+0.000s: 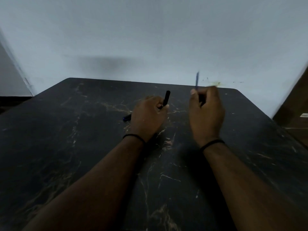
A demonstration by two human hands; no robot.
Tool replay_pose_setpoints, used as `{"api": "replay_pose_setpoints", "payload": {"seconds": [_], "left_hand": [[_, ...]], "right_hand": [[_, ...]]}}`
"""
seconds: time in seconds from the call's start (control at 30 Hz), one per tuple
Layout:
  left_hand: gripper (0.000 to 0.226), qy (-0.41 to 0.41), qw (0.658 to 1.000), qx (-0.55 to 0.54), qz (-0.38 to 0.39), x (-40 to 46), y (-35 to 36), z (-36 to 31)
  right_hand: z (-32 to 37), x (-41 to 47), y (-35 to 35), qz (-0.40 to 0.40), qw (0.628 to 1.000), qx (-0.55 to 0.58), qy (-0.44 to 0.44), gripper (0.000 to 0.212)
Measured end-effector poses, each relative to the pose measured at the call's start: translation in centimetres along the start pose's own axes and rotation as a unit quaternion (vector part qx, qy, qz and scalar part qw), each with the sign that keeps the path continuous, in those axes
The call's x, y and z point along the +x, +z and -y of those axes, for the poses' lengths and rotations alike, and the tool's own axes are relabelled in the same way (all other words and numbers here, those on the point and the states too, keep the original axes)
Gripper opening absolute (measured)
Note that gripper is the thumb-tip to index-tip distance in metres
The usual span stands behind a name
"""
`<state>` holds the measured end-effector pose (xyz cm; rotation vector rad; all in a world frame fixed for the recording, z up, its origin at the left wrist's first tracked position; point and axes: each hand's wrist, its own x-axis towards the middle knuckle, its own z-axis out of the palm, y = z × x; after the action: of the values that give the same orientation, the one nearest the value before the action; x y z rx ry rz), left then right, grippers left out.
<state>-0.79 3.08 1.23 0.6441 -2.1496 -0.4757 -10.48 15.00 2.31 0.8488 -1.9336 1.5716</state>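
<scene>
My left hand [149, 115] hovers over the dark marbled table [66, 130] with its fingers curled round a black pen-like tube [166, 98], whose end sticks up past the thumb. My right hand [205, 112] is raised beside it, gripping a thin blue stick [197, 80] that points upward and is blurred. Just left of my left hand a dark pen piece with a blue tip [127, 117] lies on the table, partly hidden behind the hand. Both wrists wear a thin black band.
A pale wall [150, 39] rises right behind the table's far edge. At the right edge stands a brown wooden surface [293, 104], close to the table's corner. A yellowish stain [216, 83] marks the wall near the far edge.
</scene>
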Motion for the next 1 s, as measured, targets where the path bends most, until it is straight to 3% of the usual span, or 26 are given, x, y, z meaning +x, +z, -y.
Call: {"api": "replay_pose_setpoints", "payload": {"seconds": [0.1, 0.27, 0.57, 1.0], "left_hand": [[0.015, -0.014, 1.000, 0.004, -0.014, 0.1, -0.1, 0.0], [0.016, -0.010, 1.000, 0.004, -0.017, 0.0, -0.1, 0.0], [0.015, -0.023, 1.000, 0.001, -0.014, 0.1, 0.1, 0.0], [0.015, -0.036, 0.999, -0.003, -0.013, 0.2, 0.1, 0.1]], "right_hand": [[-0.8, -0.3, 0.3, 0.172, 0.964, -0.188, 0.076, 0.025], [-0.7, 0.0, 0.1, 0.251, 0.920, -0.293, 0.073, 0.035], [-1.4, 0.3, 0.7, 0.268, 0.905, -0.319, 0.084, 0.051], [-1.4, 0.1, 0.9, 0.291, 0.904, -0.308, 0.061, 0.035]]}}
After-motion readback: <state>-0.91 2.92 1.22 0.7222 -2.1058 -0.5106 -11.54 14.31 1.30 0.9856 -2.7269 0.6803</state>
